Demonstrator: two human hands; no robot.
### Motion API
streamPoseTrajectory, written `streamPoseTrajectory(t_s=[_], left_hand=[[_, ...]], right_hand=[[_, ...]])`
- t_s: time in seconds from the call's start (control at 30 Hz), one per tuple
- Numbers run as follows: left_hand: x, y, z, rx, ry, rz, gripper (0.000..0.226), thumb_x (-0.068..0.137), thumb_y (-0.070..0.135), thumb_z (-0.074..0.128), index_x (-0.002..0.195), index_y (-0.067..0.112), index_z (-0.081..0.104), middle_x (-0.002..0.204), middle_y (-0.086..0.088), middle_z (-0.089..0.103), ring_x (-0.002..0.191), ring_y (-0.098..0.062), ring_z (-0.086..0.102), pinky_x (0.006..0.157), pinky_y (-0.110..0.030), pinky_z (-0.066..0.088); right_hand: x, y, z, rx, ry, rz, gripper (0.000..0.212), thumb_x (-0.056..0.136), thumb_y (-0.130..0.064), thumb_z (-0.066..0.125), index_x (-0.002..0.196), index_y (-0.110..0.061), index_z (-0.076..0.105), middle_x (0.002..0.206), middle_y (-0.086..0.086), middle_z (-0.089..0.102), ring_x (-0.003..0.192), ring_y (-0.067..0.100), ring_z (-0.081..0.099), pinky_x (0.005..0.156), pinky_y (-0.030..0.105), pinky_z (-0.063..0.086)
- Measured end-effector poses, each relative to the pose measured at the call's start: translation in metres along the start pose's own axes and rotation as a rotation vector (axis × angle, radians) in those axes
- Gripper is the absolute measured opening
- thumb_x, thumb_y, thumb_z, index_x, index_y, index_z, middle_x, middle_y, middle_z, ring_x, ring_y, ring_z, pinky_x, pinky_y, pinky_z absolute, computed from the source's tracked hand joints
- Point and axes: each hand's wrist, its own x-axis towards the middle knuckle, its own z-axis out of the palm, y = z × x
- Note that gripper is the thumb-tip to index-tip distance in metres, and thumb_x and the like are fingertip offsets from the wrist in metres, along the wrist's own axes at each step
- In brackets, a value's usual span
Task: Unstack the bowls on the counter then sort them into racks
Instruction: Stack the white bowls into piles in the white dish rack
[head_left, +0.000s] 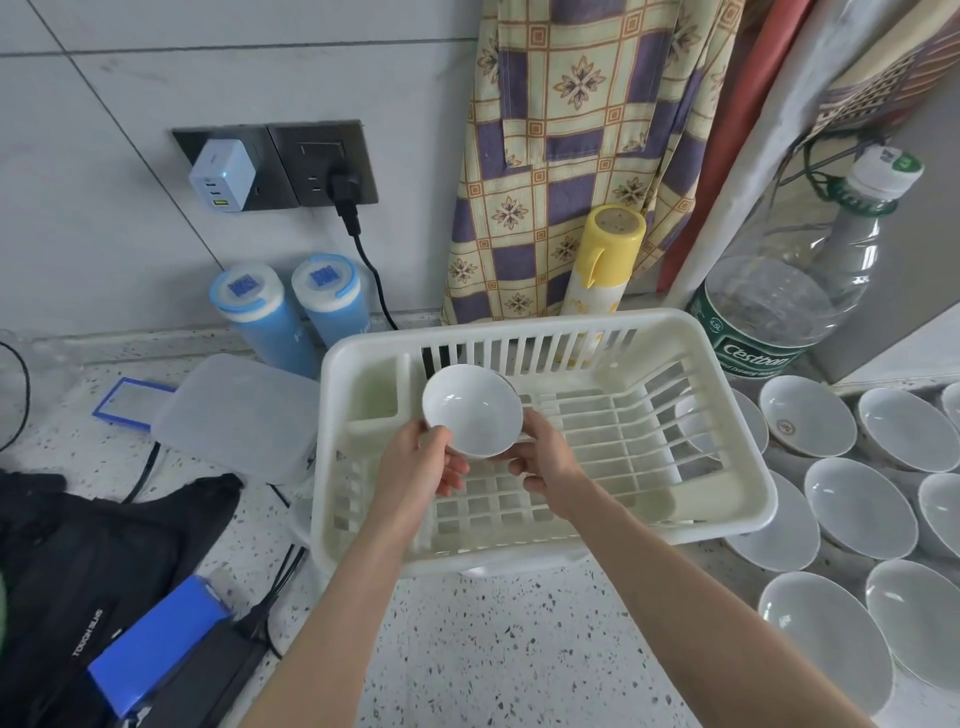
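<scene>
Bowl (471, 410) tilted above rack (727, 332), gripped between both hands: left (421, 462) thumb on rim, right (545, 457) underneath.

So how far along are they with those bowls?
Unstacking looks done: bowls lie spread singly on the counter. In hand: both the left hand and right hand hold one bowl over the rack, which holds none yet. Nearly all sorting remains.
</scene>
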Motion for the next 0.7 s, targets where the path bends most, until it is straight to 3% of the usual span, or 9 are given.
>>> streamPoseTrajectory(t_s=[0.17, 0.23, 0.4, 0.53, 0.7], left_hand=[[0.002, -0.003, 0.001, 0.072, -0.024, -0.016, 0.023, 0.092, 0.014, 0.044, 0.109, 0.016, 0.059, 0.068, -0.007, 0.074, 0.048, -0.013, 0.062, 0.046, -0.023, 0.046], [0.004, -0.002, 0.001, 0.084, -0.031, -0.027, 0.022, 0.092, 0.014, 0.043, 0.108, 0.017, 0.058, 0.067, -0.005, 0.074, 0.048, -0.012, 0.062, 0.049, -0.025, 0.044], [0.01, 0.001, 0.003, 0.127, -0.066, -0.059, 0.023, 0.092, 0.013, 0.042, 0.109, 0.018, 0.056, 0.065, -0.001, 0.075, 0.045, -0.008, 0.06, 0.049, -0.023, 0.041], [0.012, 0.0, 0.004, 0.142, -0.09, -0.075, 0.021, 0.092, 0.014, 0.045, 0.11, 0.018, 0.055, 0.069, 0.001, 0.076, 0.047, -0.008, 0.06, 0.048, -0.023, 0.04], [0.013, -0.001, 0.004, 0.129, -0.082, -0.069, 0.017, 0.092, 0.013, 0.049, 0.098, 0.029, 0.049, 0.072, 0.0, 0.077, 0.048, -0.009, 0.063, 0.047, -0.024, 0.041]], right_hand=[[-0.002, 0.002, -0.001, 0.001, 0.026, -0.107, 0.033, 0.096, -0.049, 0.038, 0.117, -0.029, 0.055, 0.063, 0.007, 0.069, 0.036, 0.007, 0.035, 0.038, 0.017, 0.025], [-0.003, 0.002, -0.001, 0.022, 0.049, -0.206, 0.034, 0.097, -0.045, 0.044, 0.124, -0.028, 0.055, 0.064, 0.007, 0.063, 0.033, 0.005, 0.04, 0.035, 0.017, 0.028], [-0.006, 0.001, 0.001, -0.09, 0.111, -0.41, 0.037, 0.092, -0.029, 0.059, 0.129, -0.031, 0.056, 0.068, -0.001, 0.068, 0.049, 0.002, 0.061, 0.05, 0.015, 0.042], [-0.005, 0.002, 0.001, -0.226, 0.157, -0.446, 0.046, 0.087, -0.013, 0.057, 0.13, -0.031, 0.054, 0.072, -0.001, 0.071, 0.055, 0.001, 0.066, 0.043, 0.011, 0.042], [-0.002, 0.004, 0.001, -0.306, 0.184, -0.502, 0.048, 0.087, -0.012, 0.05, 0.13, -0.034, 0.051, 0.063, 0.001, 0.068, 0.056, 0.002, 0.066, 0.042, 0.01, 0.041]])
